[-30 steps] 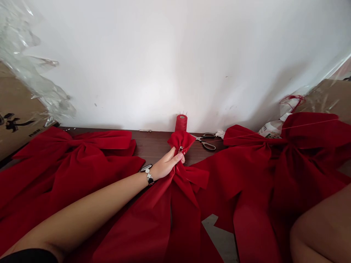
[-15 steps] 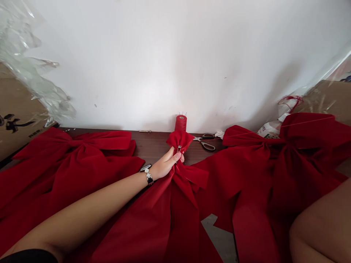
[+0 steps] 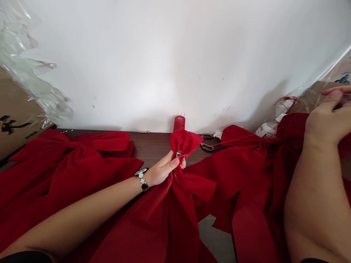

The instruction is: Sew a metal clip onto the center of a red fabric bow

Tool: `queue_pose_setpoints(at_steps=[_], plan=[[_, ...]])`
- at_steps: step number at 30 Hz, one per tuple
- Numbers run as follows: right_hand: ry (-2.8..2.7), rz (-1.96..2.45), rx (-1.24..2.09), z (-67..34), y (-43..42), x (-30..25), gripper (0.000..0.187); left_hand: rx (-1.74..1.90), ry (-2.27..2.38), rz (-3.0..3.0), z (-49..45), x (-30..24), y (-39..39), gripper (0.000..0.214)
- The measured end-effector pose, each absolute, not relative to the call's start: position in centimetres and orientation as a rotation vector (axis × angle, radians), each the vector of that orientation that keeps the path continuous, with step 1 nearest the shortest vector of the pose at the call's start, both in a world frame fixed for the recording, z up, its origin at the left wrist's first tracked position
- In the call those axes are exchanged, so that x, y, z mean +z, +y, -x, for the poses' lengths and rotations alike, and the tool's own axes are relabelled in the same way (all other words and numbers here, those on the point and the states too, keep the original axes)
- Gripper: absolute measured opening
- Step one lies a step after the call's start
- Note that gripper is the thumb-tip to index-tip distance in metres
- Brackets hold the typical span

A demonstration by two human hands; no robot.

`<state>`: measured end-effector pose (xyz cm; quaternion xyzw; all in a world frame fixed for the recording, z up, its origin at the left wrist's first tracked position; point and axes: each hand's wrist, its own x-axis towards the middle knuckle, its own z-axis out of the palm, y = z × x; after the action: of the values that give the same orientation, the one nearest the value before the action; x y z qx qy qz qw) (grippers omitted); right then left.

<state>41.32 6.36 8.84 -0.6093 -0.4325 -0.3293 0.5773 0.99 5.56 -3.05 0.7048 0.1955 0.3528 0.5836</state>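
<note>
My left hand (image 3: 161, 170) grips the gathered middle of a red fabric bow (image 3: 185, 140), its thumb against a small metal clip (image 3: 179, 154) on the bow. The bow's loops stick out above and to the right of the hand, and its long tails hang toward me. From the bow a thin red thread (image 3: 227, 142) stretches tight up to the right, toward my right hand (image 3: 326, 117). That hand is raised at the right edge with its fingers curled together; the fingertips are partly cut off and any needle is not visible.
Behind the bow a red thread spool (image 3: 179, 123) with pins stands against the white wall. Scissors (image 3: 207, 147) lie right of it, a metal clip (image 3: 143, 132) left. Red bows (image 3: 74, 146) (image 3: 246, 146) flank both sides. A white packet (image 3: 266, 129) and cardboard boxes (image 3: 16, 109) are near.
My right hand has come into view, rising at the right edge as the thread is drawn out. The held bow has turned slightly, its top loop now tilting more to the right.
</note>
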Motion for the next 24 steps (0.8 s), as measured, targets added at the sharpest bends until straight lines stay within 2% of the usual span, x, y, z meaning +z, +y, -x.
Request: queue_pose_setpoints(at_steps=[4, 8, 11, 16, 18, 20, 24], plan=[[-1.027, 1.547, -0.888, -41.5, 8.2, 7.7, 0.025, 0.845, 0.435, -1.678, -1.0, -2.5, 5.0, 0.042], [-1.147, 1.45, -0.746, -39.0, 8.1, 8.4, 0.024, 0.893, 0.575, -1.706, -0.6, -3.4, 6.1, 0.045], [-1.347, 1.237, -0.38, -34.8, 7.1, 9.1, 0.023, 0.932, 0.754, -1.766, -0.3, -4.3, 7.2, 0.048], [-1.706, 1.138, 0.641, -27.3, 6.3, 7.5, 0.019, 0.966, 0.846, -1.84, -0.4, -4.5, 7.5, 0.05], [-1.806, 1.172, 0.941, -25.2, 6.8, 5.9, 0.027, 0.969, 0.83, -1.867, -0.5, -4.4, 7.3, 0.049], [-1.877, 1.21, 1.104, -23.8, 7.3, 4.4, 0.032, 0.958, 0.819, -1.88, -0.6, -4.4, 7.2, 0.049], [-1.864, 1.136, 1.222, -21.9, 7.9, 2.3, 0.038, 0.906, 0.79, -1.882, -0.5, -4.7, 7.2, 0.049]])
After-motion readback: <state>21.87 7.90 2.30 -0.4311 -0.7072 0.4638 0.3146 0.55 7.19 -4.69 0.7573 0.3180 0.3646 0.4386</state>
